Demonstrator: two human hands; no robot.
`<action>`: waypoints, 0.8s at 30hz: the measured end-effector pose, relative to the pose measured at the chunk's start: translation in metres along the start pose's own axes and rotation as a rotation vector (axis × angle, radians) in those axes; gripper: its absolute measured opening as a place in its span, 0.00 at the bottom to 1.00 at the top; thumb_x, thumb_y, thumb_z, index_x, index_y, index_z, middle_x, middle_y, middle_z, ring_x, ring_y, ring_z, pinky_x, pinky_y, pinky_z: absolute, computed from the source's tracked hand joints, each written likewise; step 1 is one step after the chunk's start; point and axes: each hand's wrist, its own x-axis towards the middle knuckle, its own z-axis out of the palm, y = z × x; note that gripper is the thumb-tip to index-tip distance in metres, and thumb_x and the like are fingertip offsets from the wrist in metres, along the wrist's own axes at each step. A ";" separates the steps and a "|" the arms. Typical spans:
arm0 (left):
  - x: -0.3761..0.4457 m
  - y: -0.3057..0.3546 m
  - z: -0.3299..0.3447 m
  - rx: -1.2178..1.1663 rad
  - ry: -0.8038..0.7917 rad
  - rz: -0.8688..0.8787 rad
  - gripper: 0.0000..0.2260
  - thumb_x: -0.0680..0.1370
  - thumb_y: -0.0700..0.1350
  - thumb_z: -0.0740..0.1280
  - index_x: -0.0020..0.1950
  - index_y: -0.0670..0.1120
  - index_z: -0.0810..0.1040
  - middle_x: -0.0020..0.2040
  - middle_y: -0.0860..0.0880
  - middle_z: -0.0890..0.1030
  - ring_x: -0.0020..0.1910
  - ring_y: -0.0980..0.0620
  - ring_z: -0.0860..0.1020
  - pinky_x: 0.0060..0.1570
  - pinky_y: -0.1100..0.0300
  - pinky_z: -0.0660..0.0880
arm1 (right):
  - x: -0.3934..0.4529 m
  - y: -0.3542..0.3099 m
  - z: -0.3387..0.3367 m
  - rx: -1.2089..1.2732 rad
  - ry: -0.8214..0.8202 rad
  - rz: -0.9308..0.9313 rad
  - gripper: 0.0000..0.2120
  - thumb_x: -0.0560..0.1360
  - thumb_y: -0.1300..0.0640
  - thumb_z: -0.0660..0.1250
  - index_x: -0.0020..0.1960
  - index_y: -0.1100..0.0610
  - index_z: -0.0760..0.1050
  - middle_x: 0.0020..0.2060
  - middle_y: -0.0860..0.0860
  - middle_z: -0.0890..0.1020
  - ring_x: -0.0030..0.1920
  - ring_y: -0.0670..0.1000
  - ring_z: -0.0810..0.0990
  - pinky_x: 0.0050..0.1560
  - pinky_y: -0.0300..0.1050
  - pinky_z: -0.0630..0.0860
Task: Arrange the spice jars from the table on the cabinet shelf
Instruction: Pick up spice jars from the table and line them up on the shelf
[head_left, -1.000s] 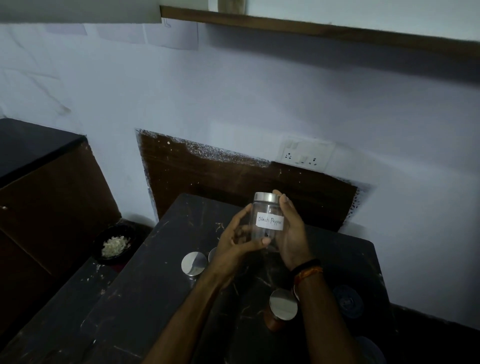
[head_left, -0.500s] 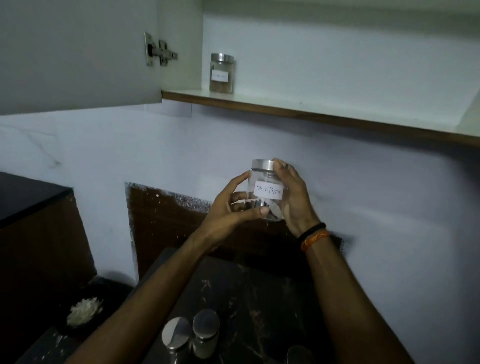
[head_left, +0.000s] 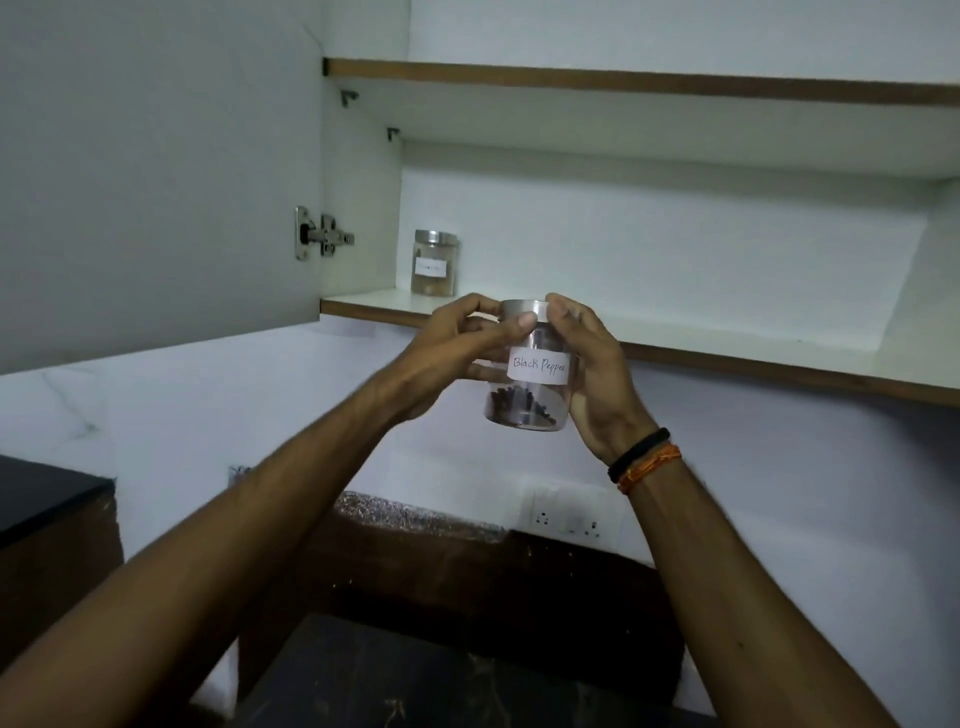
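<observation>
I hold a clear glass jar (head_left: 530, 384) with a steel lid and a white label reading "Black Pepper"; dark peppercorns lie in its bottom. My left hand (head_left: 457, 353) grips it from the left, thumb on the lid's edge. My right hand (head_left: 592, 374) wraps round its right side. The jar hangs just below and in front of the lower cabinet shelf (head_left: 675, 332). Another labelled spice jar (head_left: 434, 263) stands at the shelf's left end, by the cabinet wall.
The open cabinet door (head_left: 156, 171) hangs at the left with its hinge (head_left: 319, 240). An upper shelf (head_left: 623, 85) runs above. Below are a wall socket (head_left: 569, 522), the dark table (head_left: 415, 675) and a black counter (head_left: 41, 499) at the left.
Both hands have raised the black pepper jar from above the table up to the level of the lower shelf. My view has tilted up, and the jars on the table have dropped out of sight.
</observation>
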 end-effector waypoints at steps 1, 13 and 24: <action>0.007 0.007 -0.003 0.023 -0.016 0.014 0.22 0.74 0.53 0.75 0.63 0.44 0.76 0.56 0.41 0.84 0.54 0.44 0.84 0.49 0.48 0.83 | 0.003 -0.003 0.002 0.006 0.002 -0.013 0.18 0.81 0.50 0.64 0.68 0.56 0.73 0.56 0.51 0.83 0.53 0.50 0.83 0.53 0.49 0.82; 0.070 0.060 -0.030 0.192 -0.140 0.153 0.15 0.74 0.48 0.75 0.60 0.48 0.82 0.53 0.46 0.85 0.50 0.49 0.85 0.41 0.60 0.81 | 0.067 -0.031 0.009 -0.103 0.023 -0.108 0.22 0.82 0.38 0.56 0.62 0.52 0.78 0.57 0.52 0.83 0.57 0.52 0.83 0.55 0.52 0.82; 0.123 0.027 -0.063 0.185 -0.049 0.104 0.18 0.75 0.42 0.74 0.64 0.45 0.79 0.56 0.44 0.83 0.53 0.46 0.84 0.41 0.59 0.81 | 0.130 0.011 -0.039 -1.210 0.283 -0.130 0.18 0.80 0.45 0.60 0.40 0.56 0.79 0.41 0.52 0.82 0.46 0.58 0.80 0.44 0.45 0.70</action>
